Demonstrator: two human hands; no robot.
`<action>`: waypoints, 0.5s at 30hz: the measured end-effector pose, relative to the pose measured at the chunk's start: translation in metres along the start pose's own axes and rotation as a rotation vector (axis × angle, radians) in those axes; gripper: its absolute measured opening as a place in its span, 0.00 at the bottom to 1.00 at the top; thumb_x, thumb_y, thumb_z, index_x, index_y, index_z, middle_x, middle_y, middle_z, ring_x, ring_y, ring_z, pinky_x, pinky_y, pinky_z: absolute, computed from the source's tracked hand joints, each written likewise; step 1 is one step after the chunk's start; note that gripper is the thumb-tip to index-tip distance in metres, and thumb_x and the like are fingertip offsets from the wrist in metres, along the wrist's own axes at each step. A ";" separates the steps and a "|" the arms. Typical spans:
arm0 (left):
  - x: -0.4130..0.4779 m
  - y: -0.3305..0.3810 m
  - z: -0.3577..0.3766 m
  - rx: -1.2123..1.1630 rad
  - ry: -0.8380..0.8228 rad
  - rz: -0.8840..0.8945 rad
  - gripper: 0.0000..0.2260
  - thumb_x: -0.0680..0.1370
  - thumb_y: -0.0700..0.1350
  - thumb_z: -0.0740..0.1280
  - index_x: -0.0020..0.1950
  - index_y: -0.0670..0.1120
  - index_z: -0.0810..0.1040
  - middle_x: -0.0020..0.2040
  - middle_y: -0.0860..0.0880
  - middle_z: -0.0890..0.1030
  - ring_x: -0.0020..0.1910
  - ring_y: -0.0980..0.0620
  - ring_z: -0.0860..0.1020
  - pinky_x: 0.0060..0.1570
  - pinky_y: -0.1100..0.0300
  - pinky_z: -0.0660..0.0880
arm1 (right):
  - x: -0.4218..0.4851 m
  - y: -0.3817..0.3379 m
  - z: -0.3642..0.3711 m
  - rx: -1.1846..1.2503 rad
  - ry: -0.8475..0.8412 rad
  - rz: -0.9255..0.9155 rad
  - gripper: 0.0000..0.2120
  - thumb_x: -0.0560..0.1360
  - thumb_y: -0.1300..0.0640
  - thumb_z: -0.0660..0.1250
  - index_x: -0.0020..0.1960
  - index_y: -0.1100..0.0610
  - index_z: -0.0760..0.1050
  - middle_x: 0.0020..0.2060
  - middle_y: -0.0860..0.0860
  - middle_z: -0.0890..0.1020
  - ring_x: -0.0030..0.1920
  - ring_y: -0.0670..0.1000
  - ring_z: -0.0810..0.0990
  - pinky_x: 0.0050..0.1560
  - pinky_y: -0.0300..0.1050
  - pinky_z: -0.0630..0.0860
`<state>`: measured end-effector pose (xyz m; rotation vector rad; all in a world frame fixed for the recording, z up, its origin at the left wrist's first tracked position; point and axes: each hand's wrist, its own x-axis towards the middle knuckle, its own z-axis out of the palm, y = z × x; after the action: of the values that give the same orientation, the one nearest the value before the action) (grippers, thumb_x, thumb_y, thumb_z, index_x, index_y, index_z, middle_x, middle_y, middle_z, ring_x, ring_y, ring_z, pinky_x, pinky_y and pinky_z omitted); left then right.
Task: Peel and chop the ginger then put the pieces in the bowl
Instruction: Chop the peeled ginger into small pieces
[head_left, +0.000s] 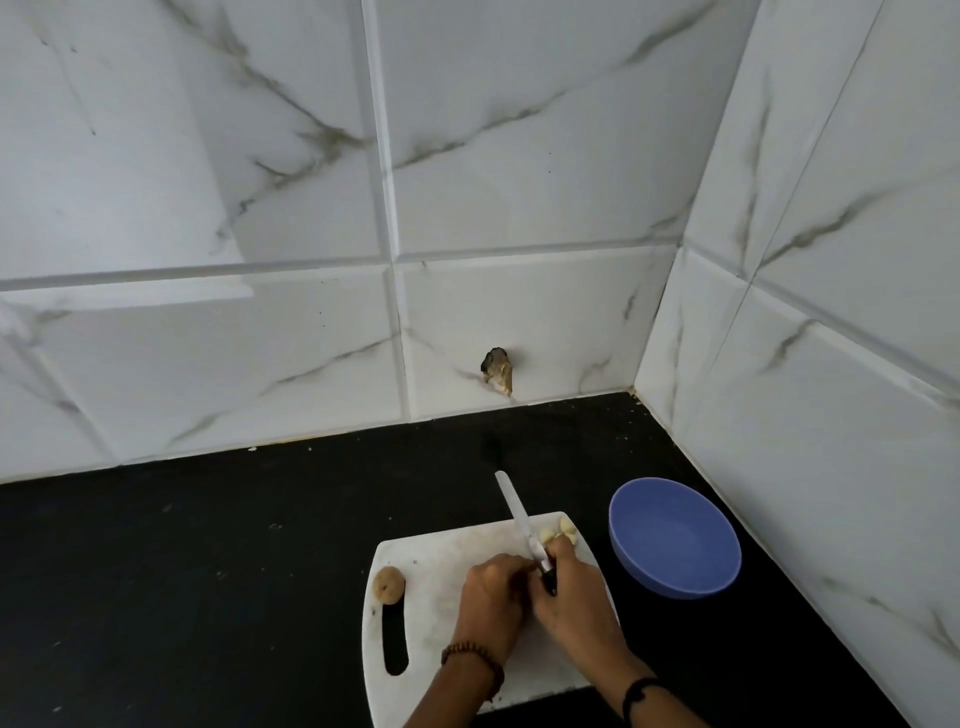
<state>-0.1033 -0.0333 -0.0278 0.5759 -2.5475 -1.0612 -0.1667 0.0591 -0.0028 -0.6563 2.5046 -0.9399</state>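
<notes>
A white cutting board (431, 571) lies on the black counter. My right hand (571, 597) grips the black handle of a knife (514, 514), its blade pointing away over the board. My left hand (491, 597) is curled on the board right beside the blade; what it holds is hidden under its fingers. Several pale yellow ginger pieces (561, 532) lie at the board's far right corner, just past my right hand. A brown round ginger slice (388, 584) sits at the board's left edge. The blue bowl (675, 535) stands to the right of the board and looks empty.
The black counter (208, 571) stretches to the left. White marble-patterned tiled walls (467, 208) close in behind and on the right, forming a corner. A broken hole in the tile (498, 371) shows low on the back wall. The board has a slot handle (395, 639).
</notes>
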 end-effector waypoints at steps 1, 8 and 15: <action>0.000 0.002 0.001 -0.013 -0.006 -0.004 0.09 0.76 0.39 0.67 0.54 0.50 0.82 0.49 0.53 0.83 0.47 0.61 0.79 0.53 0.67 0.76 | 0.000 0.000 -0.002 -0.008 -0.002 0.002 0.10 0.80 0.55 0.64 0.60 0.49 0.68 0.44 0.43 0.79 0.42 0.40 0.79 0.35 0.31 0.75; -0.015 -0.014 -0.024 0.030 0.035 -0.101 0.11 0.76 0.41 0.67 0.56 0.53 0.79 0.53 0.57 0.80 0.51 0.62 0.77 0.58 0.64 0.74 | -0.009 -0.012 0.007 0.034 0.000 -0.025 0.07 0.79 0.51 0.65 0.53 0.44 0.67 0.43 0.42 0.77 0.42 0.38 0.77 0.39 0.30 0.73; -0.041 -0.046 -0.075 0.404 0.163 -0.090 0.13 0.79 0.48 0.63 0.63 0.57 0.74 0.65 0.59 0.72 0.68 0.61 0.64 0.69 0.63 0.61 | -0.020 -0.044 0.048 -0.030 -0.086 -0.060 0.08 0.80 0.50 0.64 0.58 0.47 0.71 0.48 0.42 0.75 0.47 0.41 0.76 0.44 0.31 0.70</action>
<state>-0.0239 -0.0881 -0.0160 0.8479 -2.6178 -0.4960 -0.1134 0.0165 -0.0031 -0.7681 2.4402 -0.8775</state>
